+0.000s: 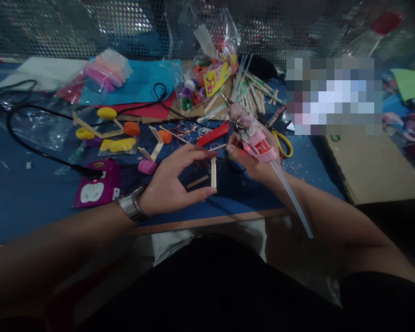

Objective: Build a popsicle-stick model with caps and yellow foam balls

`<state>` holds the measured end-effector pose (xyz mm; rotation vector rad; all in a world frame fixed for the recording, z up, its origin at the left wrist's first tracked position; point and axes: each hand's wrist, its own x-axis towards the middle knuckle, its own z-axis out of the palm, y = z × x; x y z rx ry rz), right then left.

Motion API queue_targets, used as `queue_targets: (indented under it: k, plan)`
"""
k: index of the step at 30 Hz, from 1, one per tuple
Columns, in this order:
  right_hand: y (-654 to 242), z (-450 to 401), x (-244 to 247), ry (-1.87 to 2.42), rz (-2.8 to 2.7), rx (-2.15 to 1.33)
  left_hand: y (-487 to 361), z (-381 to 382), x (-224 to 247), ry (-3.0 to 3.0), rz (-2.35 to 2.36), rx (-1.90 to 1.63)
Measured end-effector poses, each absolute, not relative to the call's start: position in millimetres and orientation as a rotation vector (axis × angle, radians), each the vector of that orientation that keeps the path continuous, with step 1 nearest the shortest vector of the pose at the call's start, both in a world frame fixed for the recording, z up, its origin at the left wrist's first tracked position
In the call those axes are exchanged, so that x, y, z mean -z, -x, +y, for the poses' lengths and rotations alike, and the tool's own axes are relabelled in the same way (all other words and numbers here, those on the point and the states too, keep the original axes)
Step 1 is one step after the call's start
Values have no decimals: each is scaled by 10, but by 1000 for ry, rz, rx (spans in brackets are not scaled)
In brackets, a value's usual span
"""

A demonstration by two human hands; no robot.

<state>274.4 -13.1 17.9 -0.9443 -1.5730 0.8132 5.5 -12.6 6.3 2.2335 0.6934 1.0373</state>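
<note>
My left hand (171,180), with a metal watch (133,206) on its wrist, pinches a small piece of joined craft sticks (213,174) between thumb and fingers, just above the blue table. My right hand (252,167) is wrapped around a pink hot glue gun (257,144), its nozzle pointing away and up to the left. A long clear glue stick (292,200) sticks out of its back end. One loose craft stick (198,181) lies under my left hand. Beyond it rest a red-handled cutter (213,133) and several rubber bands (185,131).
Stick pieces with coloured caps (106,133) lie left of centre. A purple power box (97,182) with a black cable stands nearer. Bags of caps (207,78), many craft sticks (251,94), yellow-handled scissors (284,144) and a cardboard box (373,161) are around.
</note>
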Motion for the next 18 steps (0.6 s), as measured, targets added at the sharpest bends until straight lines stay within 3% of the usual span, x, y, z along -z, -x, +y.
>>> queue_targets:
  k: [18]
  plan:
    - [-2818,-42,-27,1012,-1585,-853,-64,-115,33,-2115,673,-1108]
